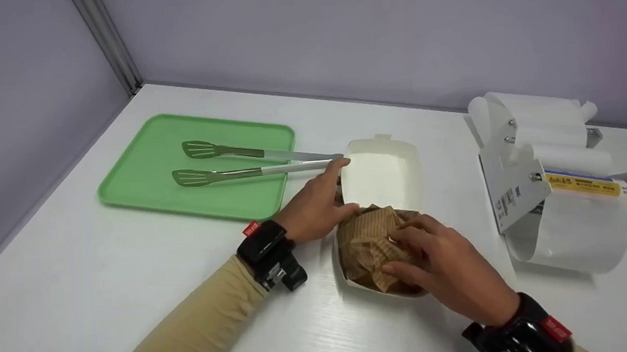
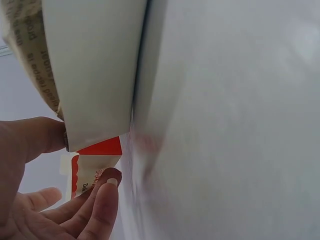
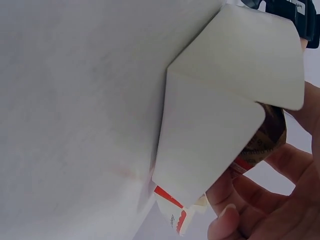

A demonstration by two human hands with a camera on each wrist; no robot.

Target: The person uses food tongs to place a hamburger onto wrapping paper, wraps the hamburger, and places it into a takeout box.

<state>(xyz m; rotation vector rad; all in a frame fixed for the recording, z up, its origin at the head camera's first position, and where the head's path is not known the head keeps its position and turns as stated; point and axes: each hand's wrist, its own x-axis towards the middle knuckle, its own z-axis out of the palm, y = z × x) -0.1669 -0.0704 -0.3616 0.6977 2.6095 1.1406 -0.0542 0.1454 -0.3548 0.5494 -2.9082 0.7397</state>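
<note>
An open takeaway clamshell box (image 1: 355,285) stands on the table, its white-lined lid (image 1: 380,177) folded back away from me. In its base sits a round bundle wrapped in printed brown paper (image 1: 371,238). My left hand (image 1: 318,205) is at the box's left side. Its thumb touches the back left corner of the base, and the other fingers lie along the lid's left edge. My right hand (image 1: 449,260) reaches over the base from the right, thumb and fingers pinching the brown paper. The right wrist view shows red printing on the box (image 3: 170,196).
A green tray (image 1: 145,181) lies to the left. Tongs (image 1: 237,173) with slotted ends rest across it, their handles reaching toward my left hand. At the right stands a metal rack (image 1: 513,196) with rolls of white film (image 1: 578,230) and a yellow label. Walls close off the back and left.
</note>
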